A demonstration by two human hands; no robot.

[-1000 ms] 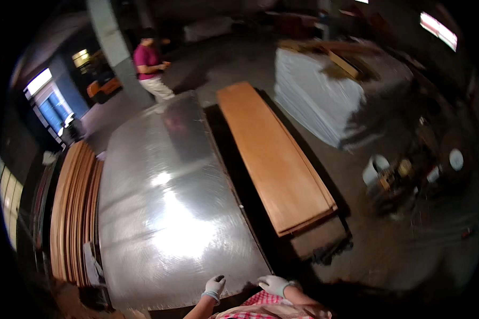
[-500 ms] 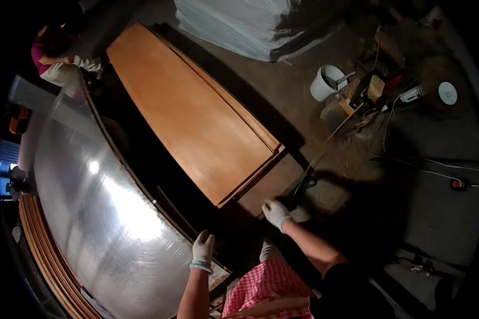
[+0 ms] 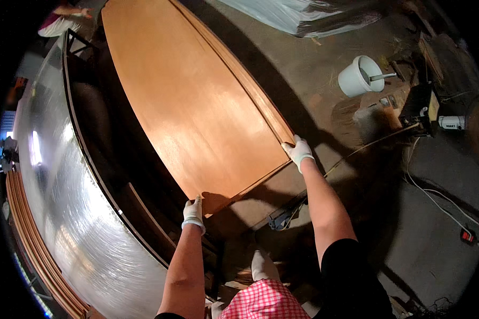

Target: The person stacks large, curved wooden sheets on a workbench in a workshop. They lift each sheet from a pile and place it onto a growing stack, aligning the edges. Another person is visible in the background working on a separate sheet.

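A long orange-brown plywood sheet lies on top of a stack of similar sheets, stretching away from me. My left hand, in a white glove, grips its near left corner with the thumb over the top. At the near right corner my right hand, gloved too, is closed around the edge, fingers partly hidden. Part of the stack's lower sheets shows along the right side.
To the left stands a large shiny metal-topped table, with more stacked sheets beyond it. A person is at the far left. A white bucket, clutter and a white cable lie to the right. Plastic sheeting covers something behind.
Both my hands have moved from in front of the stack onto the near corners of the top plywood sheet. My view has shifted closer to it. The person at the far left now stretches out an arm.
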